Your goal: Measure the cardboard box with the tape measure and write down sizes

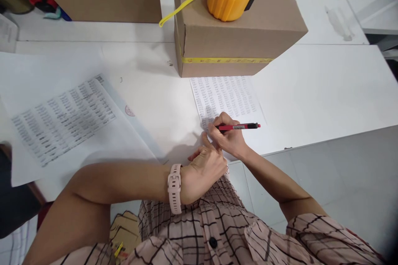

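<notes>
My right hand (231,138) pinches the red pen (239,126) over the near part of the printed sheet (228,97).

The pen lies sideways, its long axis running left to right across the sheet's columns, writing end at my pinched fingertips and push-button end off to the right; the tip itself is hidden. The sheet reaches from beneath my fingers away from me to the cardboard box (230,45) on the desk (326,91). My right hand is the nearer to the print, while my left hand (203,174) sits just beside it, closer to my body, fingers partly hidden, so I cannot tell whether they press together.
</notes>
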Available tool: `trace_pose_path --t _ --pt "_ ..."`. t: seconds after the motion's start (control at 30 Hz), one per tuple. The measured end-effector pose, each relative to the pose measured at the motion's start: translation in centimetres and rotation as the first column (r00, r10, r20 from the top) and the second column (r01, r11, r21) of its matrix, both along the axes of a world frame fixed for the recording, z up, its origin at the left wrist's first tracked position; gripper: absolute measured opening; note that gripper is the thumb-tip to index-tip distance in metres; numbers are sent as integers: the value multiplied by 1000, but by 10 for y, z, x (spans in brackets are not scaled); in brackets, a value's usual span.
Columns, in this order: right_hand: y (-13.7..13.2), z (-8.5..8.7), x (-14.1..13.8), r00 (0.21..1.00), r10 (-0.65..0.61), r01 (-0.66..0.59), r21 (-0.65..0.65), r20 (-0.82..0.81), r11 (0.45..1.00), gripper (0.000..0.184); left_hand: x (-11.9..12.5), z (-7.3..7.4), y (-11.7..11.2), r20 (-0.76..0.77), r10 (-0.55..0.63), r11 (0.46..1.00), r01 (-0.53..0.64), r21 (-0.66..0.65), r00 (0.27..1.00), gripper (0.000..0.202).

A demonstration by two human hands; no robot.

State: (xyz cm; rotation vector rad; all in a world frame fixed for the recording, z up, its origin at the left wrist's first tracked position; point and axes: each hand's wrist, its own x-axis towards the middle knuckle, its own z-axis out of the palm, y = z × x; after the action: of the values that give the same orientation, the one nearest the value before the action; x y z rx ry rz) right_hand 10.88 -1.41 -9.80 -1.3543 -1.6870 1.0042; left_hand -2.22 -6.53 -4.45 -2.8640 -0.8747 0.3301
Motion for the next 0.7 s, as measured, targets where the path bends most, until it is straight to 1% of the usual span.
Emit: trace_pose_path --t 0.2,0.37,0.47,0.57,0.7 --pt "0 0 0 999 -29 29 9 -14 1000 27 0 1 0 -10 11 1000 -11 10 1000 22" --pt "1 0 0 1000 -3 3 12 -18 1000 27 1 -1 -1 -34 11 1000 -12 -19 999 21" --pt "0 0 1 999 5 -4 10 -34 1000 27 0 -3 -2 -15 28 1000 -28 -8 999 22" --pt "0 1 0 999 8 -8 -1 -41 1000 28 0 -5 -3 19 28 1000 -28 -3 999 19" --pt "0 2 1 999 -20 20 3 -49 1000 26 1 -7 -3 2 41 999 -41 -6 999 22"
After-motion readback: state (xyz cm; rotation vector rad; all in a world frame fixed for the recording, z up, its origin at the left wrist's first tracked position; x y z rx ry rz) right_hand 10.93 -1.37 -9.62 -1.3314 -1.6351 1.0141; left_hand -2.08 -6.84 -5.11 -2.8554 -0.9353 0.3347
